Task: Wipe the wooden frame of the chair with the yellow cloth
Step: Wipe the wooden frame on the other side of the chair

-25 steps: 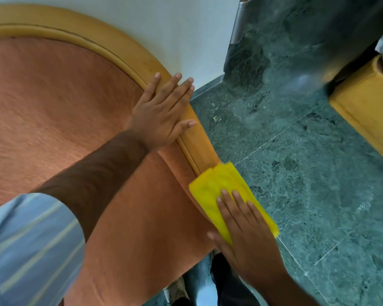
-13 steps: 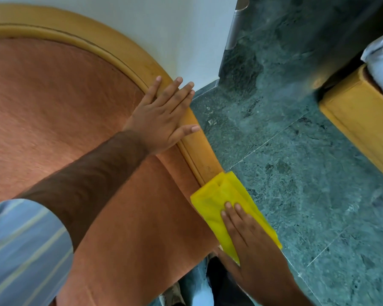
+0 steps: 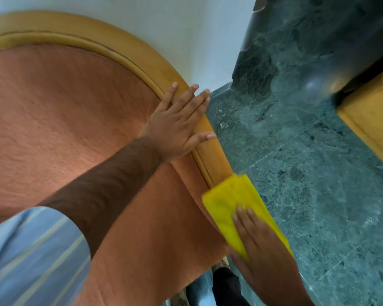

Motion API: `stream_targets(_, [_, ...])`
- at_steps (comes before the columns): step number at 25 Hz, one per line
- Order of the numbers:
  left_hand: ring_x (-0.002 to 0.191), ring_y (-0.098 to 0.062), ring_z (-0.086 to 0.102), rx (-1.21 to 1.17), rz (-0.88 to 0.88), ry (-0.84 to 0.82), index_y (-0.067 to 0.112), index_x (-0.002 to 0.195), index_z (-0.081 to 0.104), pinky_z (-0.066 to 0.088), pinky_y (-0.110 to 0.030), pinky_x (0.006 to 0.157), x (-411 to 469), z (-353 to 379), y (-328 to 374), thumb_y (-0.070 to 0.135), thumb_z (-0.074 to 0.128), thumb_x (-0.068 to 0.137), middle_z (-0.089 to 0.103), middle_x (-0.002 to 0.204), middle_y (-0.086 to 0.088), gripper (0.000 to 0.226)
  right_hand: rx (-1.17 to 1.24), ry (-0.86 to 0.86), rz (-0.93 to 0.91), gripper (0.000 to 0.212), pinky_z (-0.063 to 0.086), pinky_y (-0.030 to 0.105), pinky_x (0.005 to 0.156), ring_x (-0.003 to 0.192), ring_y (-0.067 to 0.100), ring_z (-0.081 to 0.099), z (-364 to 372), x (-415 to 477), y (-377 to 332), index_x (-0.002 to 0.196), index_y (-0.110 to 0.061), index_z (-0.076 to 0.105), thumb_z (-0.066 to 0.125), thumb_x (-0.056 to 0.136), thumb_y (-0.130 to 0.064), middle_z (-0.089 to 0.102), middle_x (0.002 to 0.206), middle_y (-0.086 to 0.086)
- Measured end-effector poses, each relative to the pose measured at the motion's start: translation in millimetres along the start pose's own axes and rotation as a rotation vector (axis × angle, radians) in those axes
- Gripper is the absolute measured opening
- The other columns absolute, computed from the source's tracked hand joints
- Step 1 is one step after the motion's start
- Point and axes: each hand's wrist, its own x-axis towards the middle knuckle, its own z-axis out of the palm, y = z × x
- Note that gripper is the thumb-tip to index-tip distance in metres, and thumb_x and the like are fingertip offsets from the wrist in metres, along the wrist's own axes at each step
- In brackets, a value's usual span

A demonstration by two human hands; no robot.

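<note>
Above green marble floor [image 3: 296, 195], the yellow cloth [image 3: 228, 202] was pressed flat under the right hand [image 3: 263, 246]; unwiped wooden frame [image 3: 215, 157] ran toward eleven o'clock, where the open left hand [image 3: 175, 129] was braced.

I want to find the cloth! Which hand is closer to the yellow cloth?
The right hand: it lies flat on the yellow cloth, pressing it against the wooden frame. The left hand rests higher up the frame, apart from the cloth.

The yellow cloth [image 3: 228, 208] hides the wooden frame [image 3: 142, 58] beneath it at lower right; the frame's left end is cut off at the picture's edge.
</note>
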Motion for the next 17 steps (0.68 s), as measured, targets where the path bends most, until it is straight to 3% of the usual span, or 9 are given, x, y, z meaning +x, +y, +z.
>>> stream_targets(3, [0.16,-0.025,0.013,0.003,-0.011,-0.005,0.008,0.161,0.022,0.012,-0.059,0.128,2.5,-1.6,0.2,0.069,0.01,0.101,0.021,0.172,-0.006,0.086,-0.017,-0.006,0.011,0.067,0.043,0.047,0.111,0.143,0.035,0.05,4.1,-13.7,1.4,0.143,-0.006,0.058,0.039,0.104,-0.057,0.044,0.159,0.008])
stream_targets(9, [0.16,-0.025,0.014,-0.003,-0.012,-0.01,0.009,0.16,0.026,0.01,-0.058,0.128,4.3,-0.8,2.0,0.07,0.005,0.1,0.023,0.171,-0.005,0.088,0.086,0.048,0.012,0.07,0.043,0.052,0.118,0.156,0.03,0.031,6.3,102.8,-16.4,0.154,-0.006,0.042,0.055,0.102,-0.051,0.037,0.165,0.01])
stream_targets(17, [0.161,-0.024,0.007,-0.005,-0.016,-0.064,0.01,0.162,0.019,0.007,-0.058,0.129,2.9,-6.7,2.1,0.07,0.006,0.099,0.018,0.173,-0.005,0.088,0.114,-0.003,0.04,0.066,0.051,0.051,0.11,0.154,0.025,0.036,-0.9,0.6,10.5,0.15,-0.009,0.049,0.037,0.107,-0.057,0.041,0.164,0.005])
